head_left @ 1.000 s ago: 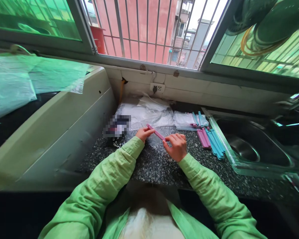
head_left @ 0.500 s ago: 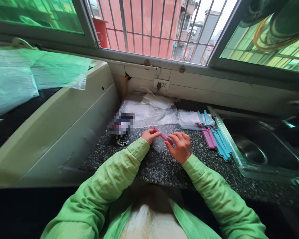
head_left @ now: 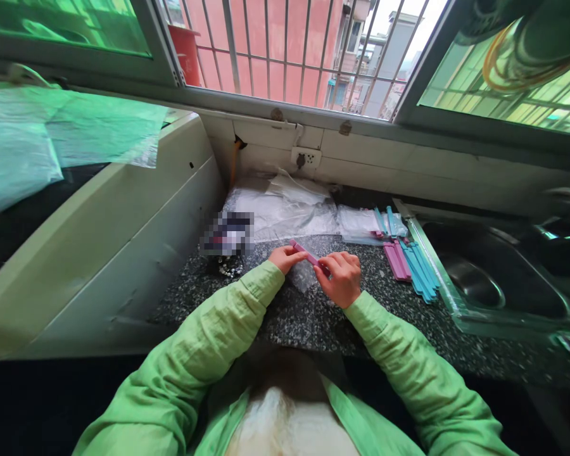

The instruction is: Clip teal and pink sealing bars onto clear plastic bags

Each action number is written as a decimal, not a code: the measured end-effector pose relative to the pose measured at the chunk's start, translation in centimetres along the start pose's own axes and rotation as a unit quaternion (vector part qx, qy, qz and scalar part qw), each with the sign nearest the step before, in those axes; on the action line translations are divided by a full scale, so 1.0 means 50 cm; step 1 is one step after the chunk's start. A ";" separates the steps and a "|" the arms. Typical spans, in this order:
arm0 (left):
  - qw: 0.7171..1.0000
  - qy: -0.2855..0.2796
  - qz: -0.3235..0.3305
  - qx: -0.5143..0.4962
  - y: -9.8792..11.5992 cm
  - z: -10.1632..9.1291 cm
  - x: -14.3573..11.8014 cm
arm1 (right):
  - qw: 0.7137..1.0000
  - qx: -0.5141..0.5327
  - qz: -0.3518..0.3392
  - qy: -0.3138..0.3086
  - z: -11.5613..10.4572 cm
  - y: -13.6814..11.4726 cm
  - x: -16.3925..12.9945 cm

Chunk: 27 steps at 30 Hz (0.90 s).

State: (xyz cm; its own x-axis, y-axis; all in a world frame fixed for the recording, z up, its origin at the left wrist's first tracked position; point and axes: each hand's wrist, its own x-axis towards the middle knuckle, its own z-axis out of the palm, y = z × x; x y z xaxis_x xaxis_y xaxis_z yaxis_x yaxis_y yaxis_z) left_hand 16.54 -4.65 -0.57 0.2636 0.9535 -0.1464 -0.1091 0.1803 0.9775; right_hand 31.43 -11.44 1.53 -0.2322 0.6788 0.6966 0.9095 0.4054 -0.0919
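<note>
— What are the hands on?

— A pink plastic sealing clip (head_left: pixel 310 257), long, narrow and flat-sided, held slantwise just above the counter. The left hand (head_left: pixel 285 258) pinches its far end between thumb and fingers; the right hand (head_left: pixel 342 278) pinches the near end, fingers curled over it. A clear, crinkled plastic bag (head_left: pixel 303 275) hangs under the clip between the two hands, touching the stone.

— And the counter itself?

— Speckled black-and-grey granite countertop (head_left: pixel 285 316), polished, with the hands near its middle. Toward the back edge lies a heap of clear plastic bags (head_left: pixel 285 206), glossy and wrinkled, against the white wall. Near the right edge, just beside the sink rim, a row of loose clips — pink clips (head_left: pixel 396 261) next to blue clips (head_left: pixel 420 272) — straight sticks lying parallel. Behind them, at the back right, a small clear packet of clips (head_left: pixel 368 225).

— What bounds it?

— On the right a stainless steel sink (head_left: pixel 494 285), smooth and dull-shining, rounded inside. On the left a cream-coloured appliance side (head_left: pixel 99 247), flat and scuffed, with thin translucent sheeting (head_left: pixel 76 139) draped on top. A white wall socket (head_left: pixel 306 157) sits above the back edge, beneath the barred window (head_left: pixel 285 50).

— Sleeves?

— Light green, soft woven cloth (head_left: pixel 228 335), creased.
</note>
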 end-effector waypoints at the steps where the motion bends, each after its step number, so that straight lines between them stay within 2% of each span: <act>1: 1.000 -0.001 0.002 0.005 0.000 0.000 -0.001 | 1.000 0.001 0.000 0.000 0.000 0.000 0.000; 17: 0.993 0.023 0.081 0.083 0.021 -0.030 0.004 | 1.000 0.010 0.003 0.002 -0.005 0.000 -0.002; 24: 0.990 0.033 0.091 0.106 0.017 -0.012 -0.009 | 1.000 -0.004 -0.006 -0.009 -0.001 0.002 -0.004; 27: 0.990 0.016 0.080 0.117 0.015 -0.006 -0.014 | 1.000 -0.005 -0.011 -0.007 -0.001 -0.001 -0.003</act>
State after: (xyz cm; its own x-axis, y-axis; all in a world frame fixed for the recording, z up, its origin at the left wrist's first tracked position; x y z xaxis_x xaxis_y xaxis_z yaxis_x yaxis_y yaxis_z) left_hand 15.98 -5.08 0.23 0.2303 0.9730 0.0121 0.0796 -0.0313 0.9963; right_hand 31.44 -11.62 1.46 -0.2580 0.6784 0.6879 0.9072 0.4150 -0.0691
